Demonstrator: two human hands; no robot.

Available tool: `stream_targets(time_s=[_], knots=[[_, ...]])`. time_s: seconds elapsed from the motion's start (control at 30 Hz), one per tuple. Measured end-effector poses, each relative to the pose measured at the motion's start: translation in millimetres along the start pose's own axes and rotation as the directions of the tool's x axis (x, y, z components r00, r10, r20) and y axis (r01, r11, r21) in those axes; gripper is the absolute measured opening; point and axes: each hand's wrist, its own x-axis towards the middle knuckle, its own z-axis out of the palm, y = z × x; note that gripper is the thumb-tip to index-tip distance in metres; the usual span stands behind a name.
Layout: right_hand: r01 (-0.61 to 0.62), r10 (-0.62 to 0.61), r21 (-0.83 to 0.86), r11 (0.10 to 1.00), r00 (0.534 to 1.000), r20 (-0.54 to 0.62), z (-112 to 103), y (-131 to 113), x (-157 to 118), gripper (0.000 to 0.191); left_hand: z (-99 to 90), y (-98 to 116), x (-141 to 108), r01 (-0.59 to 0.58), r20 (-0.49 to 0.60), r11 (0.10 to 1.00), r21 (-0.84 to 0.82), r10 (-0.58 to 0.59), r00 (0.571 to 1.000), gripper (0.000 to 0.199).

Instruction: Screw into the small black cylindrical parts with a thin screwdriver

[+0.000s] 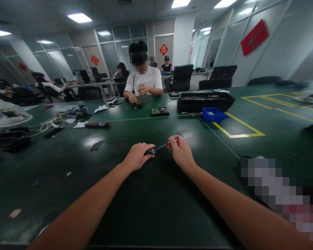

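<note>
My left hand (pixel 139 155) is closed around a small dark device (pixel 150 151), holding it low over the green table (pixel 135 215). Its right end faces my other hand. My right hand (pixel 179 149) pinches the red handle of a screwdriver (pixel 161 147). The thin metal shaft points left and slightly down, with its tip at or very near the end of the device; whether they touch is too small to tell.
Across the table a person in a white shirt (pixel 153 81) handles small parts. Nearby lie a circuit-board device (pixel 160 111), a blue bin (pixel 214 115) and a long black tray (pixel 205 102). A dark cylindrical tool (pixel 97 125) and cables (pixel 45 127) are at left.
</note>
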Motion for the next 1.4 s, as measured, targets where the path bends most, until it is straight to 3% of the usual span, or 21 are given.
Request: stream_targets(time_s=[0.37, 0.53, 0.63, 0.77, 0.87, 1.0, 1.4], knots=[[0.187, -0.181, -0.274, 0.943, 0.982, 0.050, -3, -2, -2, 0.020, -1.8, 5, -1, 0.000, 0.022, 1.000, -0.003, 0.000, 1.000, 0.043], [0.160, -0.170, -0.294, 0.942, 0.986, -0.007, -5, -4, -2, 0.023, -8.1, 9, -1, 0.075, -0.049, 0.974, -0.214, -0.088, 0.995, 0.030], [0.150, -0.161, -0.285, 0.947, 0.987, -0.016, -6, -6, -3, 0.024, -14.4, 10, -2, 0.129, -0.120, 0.930, -0.344, -0.180, 0.976, 0.034], [0.144, -0.154, -0.257, 0.956, 0.988, -0.022, -8, -6, -3, 0.027, -27.0, 13, -4, 0.195, -0.120, 0.871, -0.451, -0.276, 0.954, 0.034], [0.137, -0.149, -0.239, 0.961, 0.988, -0.035, -9, -5, -4, 0.027, -36.0, 18, -3, 0.220, -0.107, 0.891, -0.398, -0.283, 0.953, 0.033], [0.139, -0.159, -0.243, 0.960, 0.985, -0.061, -8, -5, -3, 0.027, -38.9, 27, 3, 0.182, 0.001, 0.942, -0.281, -0.189, 0.982, 0.030], [0.150, -0.174, -0.241, 0.959, 0.981, -0.084, -10, -4, -1, 0.026, -10.1, 27, 27, 0.005, 0.206, 0.998, 0.062, -0.018, 0.978, 0.034]])
